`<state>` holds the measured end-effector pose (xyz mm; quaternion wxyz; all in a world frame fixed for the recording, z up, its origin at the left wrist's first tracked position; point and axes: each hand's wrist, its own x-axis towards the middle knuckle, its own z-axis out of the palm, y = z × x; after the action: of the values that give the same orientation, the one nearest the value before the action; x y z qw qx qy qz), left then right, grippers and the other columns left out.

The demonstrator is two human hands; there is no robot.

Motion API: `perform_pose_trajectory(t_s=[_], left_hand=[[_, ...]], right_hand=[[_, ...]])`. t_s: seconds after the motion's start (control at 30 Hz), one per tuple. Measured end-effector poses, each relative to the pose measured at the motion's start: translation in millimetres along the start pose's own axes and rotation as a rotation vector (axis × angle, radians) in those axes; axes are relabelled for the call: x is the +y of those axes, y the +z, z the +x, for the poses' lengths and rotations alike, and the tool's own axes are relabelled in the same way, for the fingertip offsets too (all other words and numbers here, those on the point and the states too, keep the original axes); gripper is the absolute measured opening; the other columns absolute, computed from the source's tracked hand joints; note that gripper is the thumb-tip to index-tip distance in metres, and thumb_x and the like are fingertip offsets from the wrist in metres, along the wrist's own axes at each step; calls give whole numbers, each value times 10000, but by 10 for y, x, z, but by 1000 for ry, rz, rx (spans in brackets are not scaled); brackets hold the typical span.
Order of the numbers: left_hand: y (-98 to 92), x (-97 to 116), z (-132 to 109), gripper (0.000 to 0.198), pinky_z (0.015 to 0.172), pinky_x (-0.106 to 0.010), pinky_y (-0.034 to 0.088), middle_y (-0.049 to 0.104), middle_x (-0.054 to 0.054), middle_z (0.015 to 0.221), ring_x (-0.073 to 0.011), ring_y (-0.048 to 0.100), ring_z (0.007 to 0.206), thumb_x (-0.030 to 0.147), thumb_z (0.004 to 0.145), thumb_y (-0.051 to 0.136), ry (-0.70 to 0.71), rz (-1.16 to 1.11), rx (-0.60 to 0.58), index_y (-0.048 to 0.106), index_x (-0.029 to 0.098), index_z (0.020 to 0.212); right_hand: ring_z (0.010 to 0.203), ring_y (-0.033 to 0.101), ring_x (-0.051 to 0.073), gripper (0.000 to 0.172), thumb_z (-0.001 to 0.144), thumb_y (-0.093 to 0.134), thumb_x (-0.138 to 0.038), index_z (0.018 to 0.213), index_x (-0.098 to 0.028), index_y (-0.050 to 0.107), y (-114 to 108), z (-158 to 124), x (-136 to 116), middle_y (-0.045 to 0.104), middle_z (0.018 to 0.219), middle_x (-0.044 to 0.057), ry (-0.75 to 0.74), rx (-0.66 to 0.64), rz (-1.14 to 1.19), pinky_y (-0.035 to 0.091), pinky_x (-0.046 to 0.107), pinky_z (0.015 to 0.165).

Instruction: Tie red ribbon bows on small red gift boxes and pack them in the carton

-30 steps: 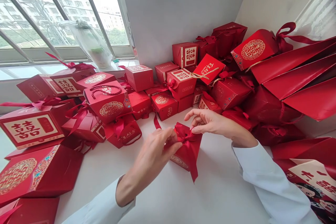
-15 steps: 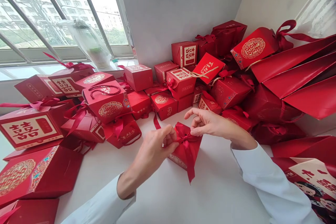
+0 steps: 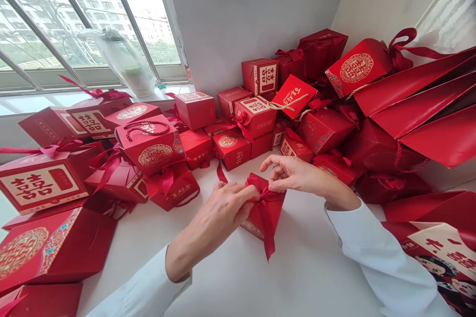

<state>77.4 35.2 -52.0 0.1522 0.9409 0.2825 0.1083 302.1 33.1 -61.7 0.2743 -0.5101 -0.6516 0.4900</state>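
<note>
A small red gift box stands on the white table, with a red ribbon tied in a bow on its top. One ribbon tail hangs down the near side, past the bottom edge. My left hand is at the bow's left side, palm down, its fingers closed round the ribbon. On the other side of the bow, my right hand pinches the ribbon between thumb and fingertips. The knot is partly covered by my left fingers.
Many red boxes are stacked at the left and along the back of the white table. Red bags lean at the right. A plastic-wrapped container stands on the windowsill.
My left hand has turned more palm down and its fingers have moved over the bow's left side. My right hand keeps nearly the same place. The view has shifted very slightly.
</note>
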Motion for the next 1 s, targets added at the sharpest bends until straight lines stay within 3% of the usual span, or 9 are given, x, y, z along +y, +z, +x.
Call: perform_pose_trajectory(t_s=[0.2,0.4,0.57,0.73,0.9,1.0], left_hand=[[6,-2,-12,179,716,-289,378,499,13,721,-127,418,617,152,929,331,58,1,40,499,210,914],[46,-14,2,229,654,-280,339,440,20,664,-126,370,591,113,925,322,26,65,24,460,193,760],[44,-9,-1,237,729,-302,353,519,15,787,-134,444,673,121,941,317,45,18,32,494,242,1041],[69,-27,6,223,665,-289,337,449,24,687,-124,378,609,90,917,321,16,58,6,475,192,792],[89,-36,-4,241,698,-296,350,494,17,745,-124,412,634,72,909,314,40,14,48,497,211,983],[102,-40,-5,224,670,-287,334,479,21,715,-120,390,617,52,891,323,46,26,43,486,198,839]], right_hand=[[626,519,119,292,762,634,-227,1032,-220,524,6,-19,-20,585,690,-38,2,-2,12,396,221,556],[598,495,107,295,763,634,-233,1032,-216,516,-15,-11,-15,571,669,-46,8,-3,20,370,210,535],[627,532,126,330,740,658,-262,1031,-202,513,-23,0,-23,588,690,-29,23,-13,14,380,216,541],[591,509,117,323,739,651,-255,1024,-197,511,-25,3,-19,568,663,-38,22,-17,27,361,214,524],[588,507,117,340,725,663,-258,1024,-200,512,-30,8,-16,577,673,-36,30,-10,32,365,219,528],[603,515,119,331,735,660,-271,1023,-206,510,-33,-1,-25,587,683,-36,29,-28,41,375,225,547]])
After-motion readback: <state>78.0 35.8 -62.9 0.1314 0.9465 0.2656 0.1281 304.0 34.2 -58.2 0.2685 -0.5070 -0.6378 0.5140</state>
